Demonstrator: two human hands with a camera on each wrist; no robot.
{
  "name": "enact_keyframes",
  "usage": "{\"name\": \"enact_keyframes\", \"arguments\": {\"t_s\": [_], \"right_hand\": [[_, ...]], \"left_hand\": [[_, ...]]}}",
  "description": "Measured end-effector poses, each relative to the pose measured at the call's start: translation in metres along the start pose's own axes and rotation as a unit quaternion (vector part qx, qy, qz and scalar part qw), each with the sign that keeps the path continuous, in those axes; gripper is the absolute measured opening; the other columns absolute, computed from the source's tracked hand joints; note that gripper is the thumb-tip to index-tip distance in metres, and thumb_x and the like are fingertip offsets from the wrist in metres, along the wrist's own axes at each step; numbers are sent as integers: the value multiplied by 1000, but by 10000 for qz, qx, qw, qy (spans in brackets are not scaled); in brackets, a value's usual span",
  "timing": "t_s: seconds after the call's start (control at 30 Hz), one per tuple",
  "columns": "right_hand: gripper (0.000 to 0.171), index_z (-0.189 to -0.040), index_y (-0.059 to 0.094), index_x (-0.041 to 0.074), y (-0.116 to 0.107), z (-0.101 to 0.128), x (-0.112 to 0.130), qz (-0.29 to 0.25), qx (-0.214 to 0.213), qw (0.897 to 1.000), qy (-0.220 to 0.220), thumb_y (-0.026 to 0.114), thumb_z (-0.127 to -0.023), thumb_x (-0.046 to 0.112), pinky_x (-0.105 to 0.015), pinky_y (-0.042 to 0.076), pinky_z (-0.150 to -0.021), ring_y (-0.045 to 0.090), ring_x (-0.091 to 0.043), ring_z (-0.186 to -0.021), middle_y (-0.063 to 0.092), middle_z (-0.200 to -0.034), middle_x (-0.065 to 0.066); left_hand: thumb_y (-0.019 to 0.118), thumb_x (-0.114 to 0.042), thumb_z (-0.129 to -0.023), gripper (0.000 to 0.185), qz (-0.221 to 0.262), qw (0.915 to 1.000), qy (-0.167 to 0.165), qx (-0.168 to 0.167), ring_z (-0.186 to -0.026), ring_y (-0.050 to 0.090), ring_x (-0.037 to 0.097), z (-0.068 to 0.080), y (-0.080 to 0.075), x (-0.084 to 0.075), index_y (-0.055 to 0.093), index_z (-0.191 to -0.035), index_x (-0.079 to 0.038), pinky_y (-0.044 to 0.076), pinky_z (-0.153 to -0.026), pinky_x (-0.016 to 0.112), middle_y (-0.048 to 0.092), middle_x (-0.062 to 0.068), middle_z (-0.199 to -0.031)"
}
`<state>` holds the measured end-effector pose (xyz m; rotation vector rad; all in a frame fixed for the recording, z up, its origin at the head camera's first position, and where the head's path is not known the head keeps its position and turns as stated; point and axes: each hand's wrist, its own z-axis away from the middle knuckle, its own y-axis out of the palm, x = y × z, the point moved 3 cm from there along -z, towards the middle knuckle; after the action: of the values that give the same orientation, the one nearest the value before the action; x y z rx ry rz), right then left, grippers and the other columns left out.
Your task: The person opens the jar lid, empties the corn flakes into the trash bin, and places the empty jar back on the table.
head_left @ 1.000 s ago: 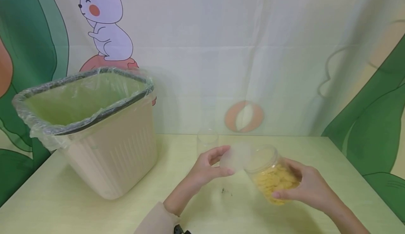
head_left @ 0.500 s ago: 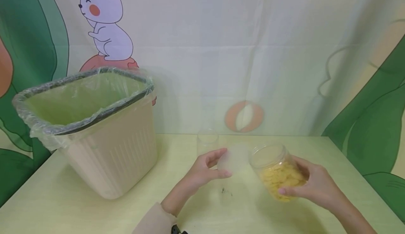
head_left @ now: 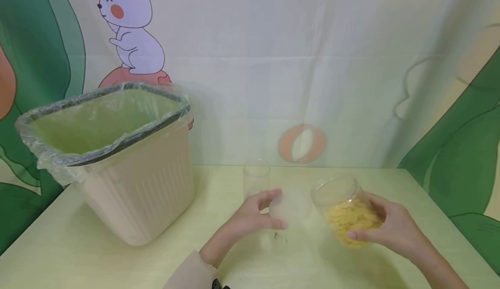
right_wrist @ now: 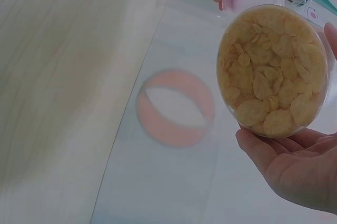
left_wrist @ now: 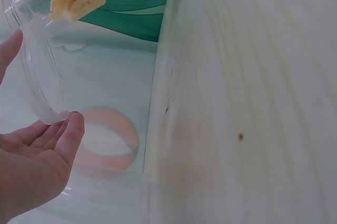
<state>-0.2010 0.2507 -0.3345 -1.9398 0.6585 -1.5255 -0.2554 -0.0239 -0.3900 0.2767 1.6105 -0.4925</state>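
Observation:
My left hand [head_left: 250, 216] pinches a round translucent lid [head_left: 290, 204] by its edge, between thumb and fingers. To its right, my right hand [head_left: 396, 224] grips a clear round jar [head_left: 337, 190], its open mouth tilted toward the lid. Yellow flakes [head_left: 351, 219] fill the lower part of the jar. From the right wrist view, the flakes [right_wrist: 274, 77] show through the jar's base. Lid and jar are apart, both above the table. Behind my left hand stands an upright clear cylindrical container [head_left: 256, 177], its lower part hidden by the fingers.
A beige trash bin [head_left: 156, 193] with a clear plastic liner stands on the left of the pale table [head_left: 117, 267]. Small dark specks [head_left: 278, 236] mark the tabletop below the lid. A printed cloth [head_left: 242, 63] hangs behind the table.
The jar has moved right, away from the lid, in my right hand. My left hand has lowered slightly with the lid. The mouth of the jar now shows more fully.

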Motion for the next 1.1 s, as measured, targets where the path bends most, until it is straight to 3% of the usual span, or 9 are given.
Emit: {"name": "enact_keyframes", "arguments": {"t_s": [0.13,0.33,0.5,0.63,0.87,1.1], "right_hand": [[81,-129,43,-7,1,0,0,-2,17,10000,26,83,-65,20,-22,49,-69,55,-25,-98,56,-119,-24],[80,-129,44,-7,1,0,1,-52,5,10000,-29,83,-64,19,-22,49,-69,56,-15,-93,56,-118,-23],[81,-129,43,-7,2,0,3,-65,32,10000,-20,83,-64,20,-23,49,-69,56,-24,-97,56,-117,-24],[81,-128,44,-7,4,0,3,-82,33,9999,-69,83,-64,20,-23,49,-69,56,-27,-98,56,-117,-24],[80,-128,45,-7,8,0,6,-179,53,9998,-121,83,-64,20,-23,50,-68,58,-18,-92,57,-116,-23],[81,-128,44,-8,11,-1,9,-258,141,9995,-76,83,-64,21,-24,50,-69,58,-28,-97,56,-118,-25]], "left_hand": [[79,-16,-70,79,-121,9999,-1,106,-130,34,26,-1,2,1,38,-137,-5,35,-103,37,40,8,-140],[80,-19,-69,80,-526,9983,-79,220,-129,36,23,-2,3,3,39,-137,-6,39,-99,32,41,6,-140],[81,-19,-68,82,-689,9971,-135,287,-128,37,23,-2,3,5,39,-136,-5,41,-98,30,41,6,-139],[81,-18,-67,82,-764,9962,-195,358,-129,36,24,-3,4,7,39,-136,-4,40,-99,31,41,6,-139],[82,-19,-66,84,-953,9943,-165,451,-129,35,26,-4,3,9,39,-136,-3,40,-99,33,41,8,-139],[82,-20,-66,82,-1389,9881,-231,614,-128,36,31,-5,6,12,40,-136,-7,39,-99,40,39,8,-140]]}}
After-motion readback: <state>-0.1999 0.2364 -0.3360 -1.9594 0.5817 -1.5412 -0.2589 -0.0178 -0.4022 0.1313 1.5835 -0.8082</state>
